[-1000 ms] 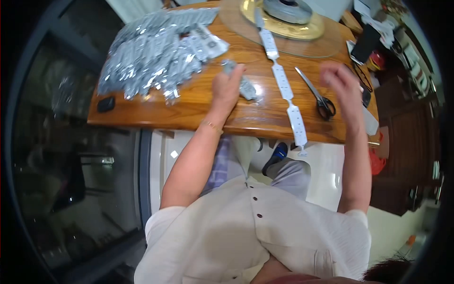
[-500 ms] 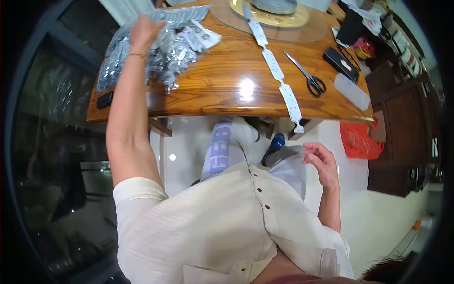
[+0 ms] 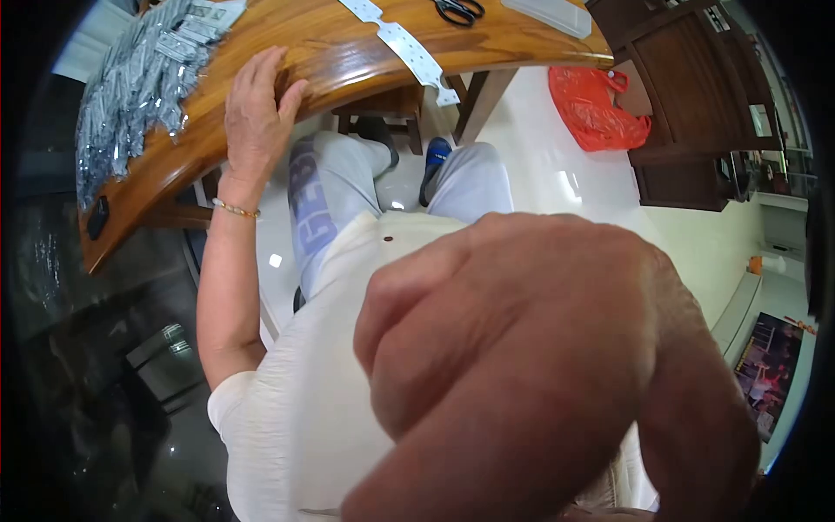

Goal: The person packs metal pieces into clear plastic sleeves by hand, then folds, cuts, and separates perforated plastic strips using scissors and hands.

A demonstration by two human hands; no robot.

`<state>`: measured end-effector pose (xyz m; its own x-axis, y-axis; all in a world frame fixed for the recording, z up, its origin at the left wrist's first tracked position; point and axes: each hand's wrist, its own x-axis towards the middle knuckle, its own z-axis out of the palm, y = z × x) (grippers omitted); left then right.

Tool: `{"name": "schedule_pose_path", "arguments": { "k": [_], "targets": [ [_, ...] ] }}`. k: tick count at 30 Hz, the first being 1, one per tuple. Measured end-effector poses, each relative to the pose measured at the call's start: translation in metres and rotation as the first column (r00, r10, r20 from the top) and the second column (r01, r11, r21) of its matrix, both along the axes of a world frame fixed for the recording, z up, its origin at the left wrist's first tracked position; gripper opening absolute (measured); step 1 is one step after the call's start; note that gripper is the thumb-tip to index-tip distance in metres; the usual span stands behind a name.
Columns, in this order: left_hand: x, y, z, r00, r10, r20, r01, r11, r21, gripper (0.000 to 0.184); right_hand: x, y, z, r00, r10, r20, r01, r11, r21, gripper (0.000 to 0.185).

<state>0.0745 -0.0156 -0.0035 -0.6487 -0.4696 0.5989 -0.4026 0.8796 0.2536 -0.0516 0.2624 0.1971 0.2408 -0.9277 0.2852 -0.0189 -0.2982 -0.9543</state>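
My left hand [image 3: 254, 117], with a beaded bracelet at the wrist, rests at the front edge of the wooden table [image 3: 304, 43]. Its fingers are stretched out and hold nothing that shows. Left of it lies a pile of shiny, silvery plastic packets [image 3: 143, 100]. My right hand [image 3: 531, 339] is very close to the camera and fills much of the lower view. Its fingers are curled in, and whatever is inside them, if anything, is hidden. A white strip with holes [image 3: 409, 54] hangs slightly over the table's front edge.
Black scissors [image 3: 458, 10] and a clear plastic box [image 3: 550, 14] lie at the top of the view. A small black object [image 3: 97, 217] sits at the table's left corner. On the floor is a red plastic bag [image 3: 600, 109], beside dark wooden cabinets [image 3: 696, 87].
My left hand has come off the packet pile to the table's front edge. My right hand has risen from beside my lap toward the camera. The view has tilted and shifted.
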Motion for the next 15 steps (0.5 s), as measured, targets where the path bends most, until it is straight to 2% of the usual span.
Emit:
{"name": "schedule_pose_path", "arguments": {
  "k": [2,9,10,12,13,15],
  "targets": [
    [-0.002,0.0,0.004,1.0,0.005,-0.001,-0.005,0.999,0.041,0.045,0.002,0.003,0.001,0.999,0.004,-0.044,-0.006,0.999,-0.041,0.02],
    [-0.02,0.018,0.011,0.983,-0.056,-0.176,0.074,0.992,0.097,0.032,0.008,0.006,-0.004,0.993,0.008,-0.115,-0.017,0.997,-0.079,0.022],
    [-0.022,0.027,0.009,0.974,-0.077,-0.212,0.132,0.956,0.263,0.031,0.007,0.006,-0.005,0.993,0.007,-0.12,-0.017,0.997,-0.076,0.023],
    [-0.03,0.048,0.002,0.951,-0.098,-0.294,0.253,0.792,0.556,0.028,0.006,0.008,-0.007,0.992,0.015,-0.128,-0.025,0.997,-0.076,0.023],
    [-0.033,0.058,0.002,0.951,-0.164,-0.261,0.293,0.745,0.599,0.026,0.005,0.008,-0.008,0.991,0.016,-0.134,-0.026,0.997,-0.076,0.024],
    [-0.046,0.077,-0.007,0.934,-0.209,-0.29,0.356,0.477,0.803,0.029,0.003,0.011,-0.008,0.99,0.011,-0.141,-0.023,0.997,-0.077,0.024]
  ]
}}
